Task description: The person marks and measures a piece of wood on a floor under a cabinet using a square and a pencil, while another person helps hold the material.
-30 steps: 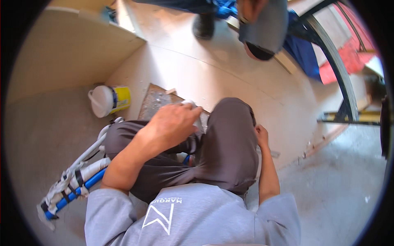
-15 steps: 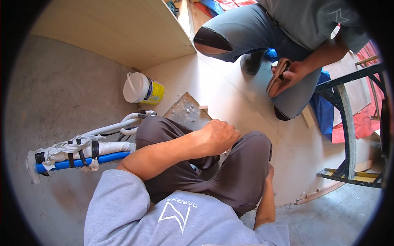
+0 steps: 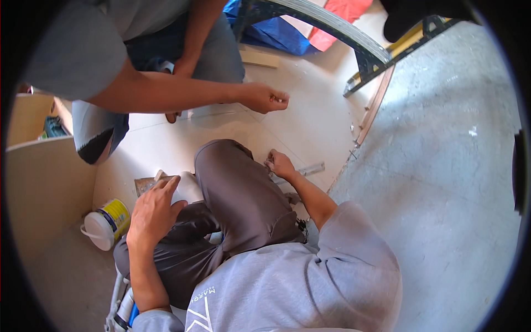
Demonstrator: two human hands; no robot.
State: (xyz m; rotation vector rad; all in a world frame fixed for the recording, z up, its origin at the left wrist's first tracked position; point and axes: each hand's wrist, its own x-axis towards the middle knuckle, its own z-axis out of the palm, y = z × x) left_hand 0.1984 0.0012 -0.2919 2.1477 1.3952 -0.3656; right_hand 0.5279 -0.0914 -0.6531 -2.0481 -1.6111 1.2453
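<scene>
My left hand (image 3: pixel 152 213) lies flat on my left thigh, fingers apart, its fingertips by a white rounded object (image 3: pixel 188 188) and a small brown square plate (image 3: pixel 146 183). My right hand (image 3: pixel 281 164) is down on the pale wooden floor (image 3: pixel 310 122) beyond my bent knee (image 3: pixel 232 182), fingers pinched on a small grey object. It sits at the end of a metal ruler (image 3: pixel 305 169). A crouching co-worker reaches across from the upper left, their closed hand (image 3: pixel 266 98) hovering above the floor, apart from mine.
A white tub with a yellow label (image 3: pixel 108 224) stands left of my leg beside an upright wooden panel (image 3: pixel 38 182). A white and blue tool (image 3: pixel 124 310) lies at the bottom left. A black metal frame (image 3: pixel 337 30), blue tarp (image 3: pixel 276 36) and wood strip (image 3: pixel 376 105) border the grey concrete (image 3: pixel 442 193).
The view has swung round, so the co-worker now sits at the upper left with an arm stretched across. My left hand has slid from my knee down onto my thigh.
</scene>
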